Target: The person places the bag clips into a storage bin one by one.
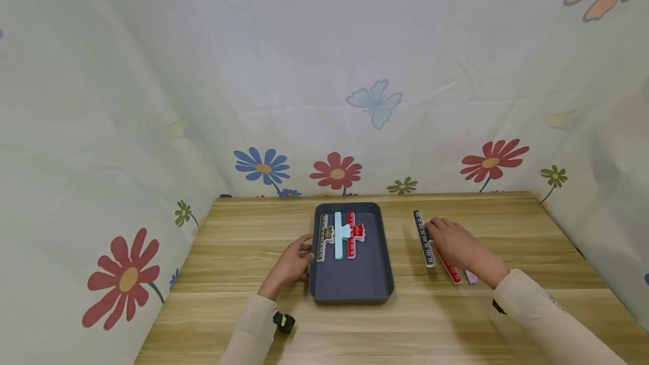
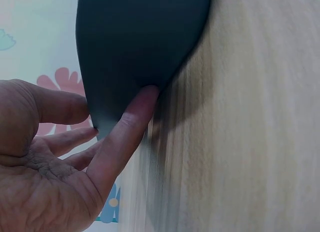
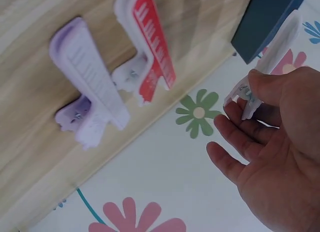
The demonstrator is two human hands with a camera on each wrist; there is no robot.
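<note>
My right hand [image 1: 451, 239] pinches the handle of a black clip with a piano-key pattern [image 1: 423, 239]. In the right wrist view this clip [image 3: 280, 44] is lifted off the table, its pale side showing between thumb and fingers. Beside it on the table lie a red piano-key clip [image 1: 450, 268] and a lilac clip [image 3: 90, 74], partly under my hand in the head view. My left hand [image 1: 294, 262] touches the left side of a dark grey tray [image 1: 350, 292], fingers fairly straight against its outer wall [image 2: 140, 36]. Inside the tray, a black clip [image 1: 321, 238], a light blue clip [image 1: 338, 235] and a red clip [image 1: 351, 235] lie side by side.
The wooden table [image 1: 243, 224] ends at a flower-printed cloth [image 1: 299, 100] that hangs behind and at both sides. The tray's raised rim [image 1: 390, 275] stands between the two hands.
</note>
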